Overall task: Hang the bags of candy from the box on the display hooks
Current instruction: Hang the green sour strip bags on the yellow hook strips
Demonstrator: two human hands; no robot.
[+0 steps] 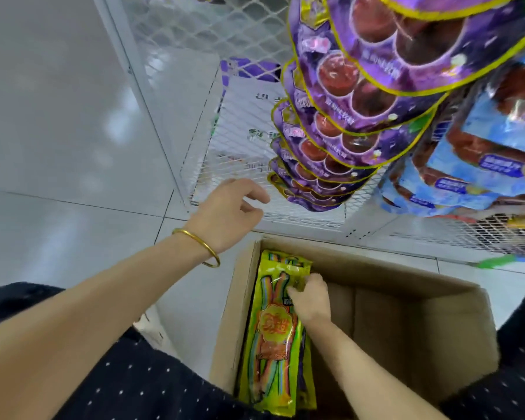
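Observation:
An open cardboard box [412, 298] stands on the floor below me. Several long yellow-green candy bags [273, 338] with rainbow strips stand upright along its left wall. My right hand [311, 298] is inside the box, fingers curled on the upper part of the front bag. My left hand [228, 212], with a gold bangle on the wrist, hovers above the box's far left corner in front of the white mesh display rack [240, 165]; its fingers are loosely curled and hold nothing. No hooks are plainly visible.
Stacked rows of purple candy bags [346, 116] hang from the rack above the box, with blue bags [479, 165] to their right. Grey floor tiles [58, 147] lie to the left. The right part of the box holds nothing visible.

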